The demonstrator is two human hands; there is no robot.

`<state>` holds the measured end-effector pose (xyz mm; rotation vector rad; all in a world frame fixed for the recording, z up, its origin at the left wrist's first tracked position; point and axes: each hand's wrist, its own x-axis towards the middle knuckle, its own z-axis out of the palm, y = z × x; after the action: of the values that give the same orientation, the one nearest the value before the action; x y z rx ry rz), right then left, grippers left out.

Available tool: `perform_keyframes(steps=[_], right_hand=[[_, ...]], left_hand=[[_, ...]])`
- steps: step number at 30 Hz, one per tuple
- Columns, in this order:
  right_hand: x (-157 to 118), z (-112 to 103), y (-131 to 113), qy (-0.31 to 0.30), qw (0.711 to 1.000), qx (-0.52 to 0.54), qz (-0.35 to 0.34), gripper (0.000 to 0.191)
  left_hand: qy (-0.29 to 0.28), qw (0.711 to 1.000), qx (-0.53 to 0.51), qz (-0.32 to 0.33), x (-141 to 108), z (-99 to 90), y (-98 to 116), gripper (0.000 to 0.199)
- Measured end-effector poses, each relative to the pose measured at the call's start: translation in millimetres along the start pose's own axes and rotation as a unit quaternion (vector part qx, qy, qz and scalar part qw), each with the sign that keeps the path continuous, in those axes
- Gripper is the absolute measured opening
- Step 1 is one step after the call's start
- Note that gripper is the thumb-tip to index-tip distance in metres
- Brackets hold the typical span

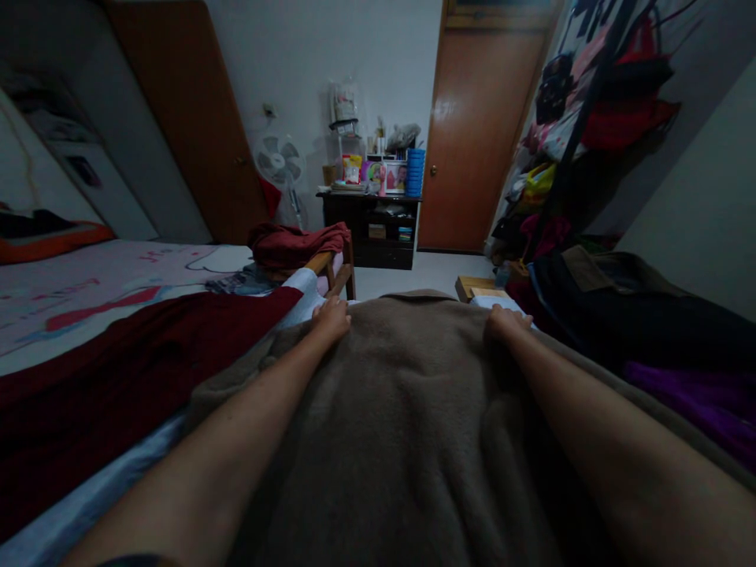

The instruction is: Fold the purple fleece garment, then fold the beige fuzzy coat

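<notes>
A brown fleece garment [407, 378] is spread out in front of me, with soft folds across it and a collar-like far edge. My left hand [331, 317] grips its far left part with fingers curled into the cloth. On the far right part, my right hand [506, 323] is closed around the fabric, its fingertips partly hidden. Both arms are stretched forward over the garment. To the left lies a dark red cloth [177, 331], and a dark garment with a brown collar [626, 291] is on the right.
Beyond the left hand, a red-brown cloth [298, 242] is draped over a wooden frame [342, 279]. A purple cloth [697, 402] lies at the right. Farther off are a white fan [279, 161], a dark cabinet [366, 248], a wooden door [472, 134] and hanging bags [629, 118].
</notes>
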<state>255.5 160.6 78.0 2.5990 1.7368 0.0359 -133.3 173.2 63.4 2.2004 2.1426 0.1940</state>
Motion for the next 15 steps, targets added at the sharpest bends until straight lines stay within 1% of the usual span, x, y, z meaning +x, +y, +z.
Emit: perform_keyframes(steps=[2, 4, 6, 8, 10, 12, 15], right_hand=[[4.4, -1.6, 5.1, -0.017, 0.999, 0.017, 0.032, 0.049], [9.5, -3.5, 9.8, -0.029, 0.998, 0.025, 0.04, 0.054], [14.6, -6.1, 13.3, -0.045, 0.998, 0.03, 0.017, 0.054], [17.8, -9.1, 14.9, -0.056, 0.998, 0.035, -0.021, 0.048], [18.4, -12.1, 14.5, -0.055, 0.996, 0.039, -0.051, 0.044], [17.1, -15.7, 12.2, -0.049, 0.996, 0.041, -0.063, 0.043], [16.7, -25.6, 6.1, -0.037, 0.996, 0.048, -0.072, 0.04]], left_hand=[[0.001, 0.999, -0.002, -0.05, 10.7, -1.1, -15.8, 0.05], [-0.021, 0.997, -0.009, -0.079, 17.0, 2.1, -27.7, 0.055], [-0.046, 0.995, -0.016, -0.083, 19.9, 7.1, -34.1, 0.064], [-0.06, 0.995, -0.021, -0.077, 20.4, 11.4, -35.5, 0.07], [-0.067, 0.995, -0.026, -0.063, 19.5, 13.3, -33.5, 0.066], [-0.075, 0.996, -0.03, -0.044, 18.1, 11.2, -30.4, 0.054], [-0.074, 0.996, -0.033, -0.023, 17.3, -2.0, -28.5, 0.04]])
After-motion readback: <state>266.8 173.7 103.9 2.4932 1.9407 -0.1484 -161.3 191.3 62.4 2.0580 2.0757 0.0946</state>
